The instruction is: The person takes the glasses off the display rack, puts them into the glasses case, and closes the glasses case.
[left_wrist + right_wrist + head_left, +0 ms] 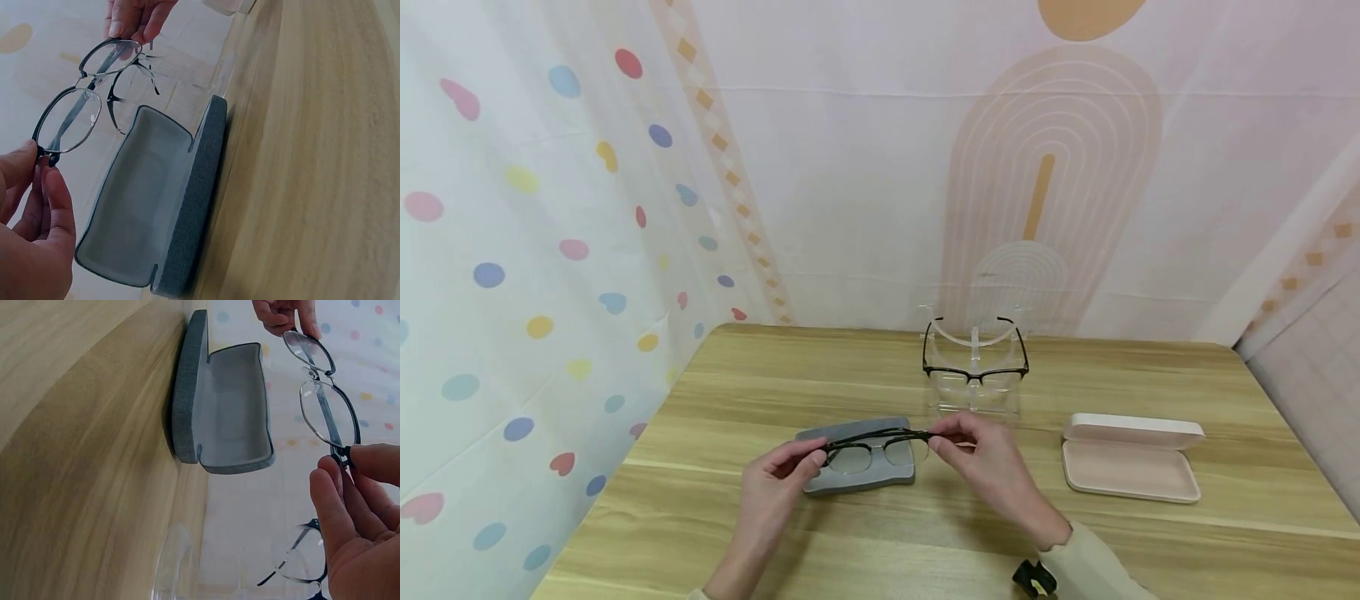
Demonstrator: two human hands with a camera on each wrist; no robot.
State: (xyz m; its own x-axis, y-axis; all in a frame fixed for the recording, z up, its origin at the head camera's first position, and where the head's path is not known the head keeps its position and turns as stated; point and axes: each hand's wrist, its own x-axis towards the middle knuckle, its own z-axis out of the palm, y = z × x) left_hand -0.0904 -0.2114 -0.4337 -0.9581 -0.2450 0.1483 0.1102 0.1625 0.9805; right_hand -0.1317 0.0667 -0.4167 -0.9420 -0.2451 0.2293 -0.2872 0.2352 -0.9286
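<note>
Fingers (811,457) on glasses (874,446) over grey case (859,481)

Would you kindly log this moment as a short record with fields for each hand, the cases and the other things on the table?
Left hand: pinches one end of the thin-framed glasses
Right hand: pinches the other end
Glasses: folded, held above the grey case
Grey case: open, holding nothing
Pink case: open, lying off to the right hand's side
Clear stand: carries a black-framed pair
Surface: wooden table
</note>
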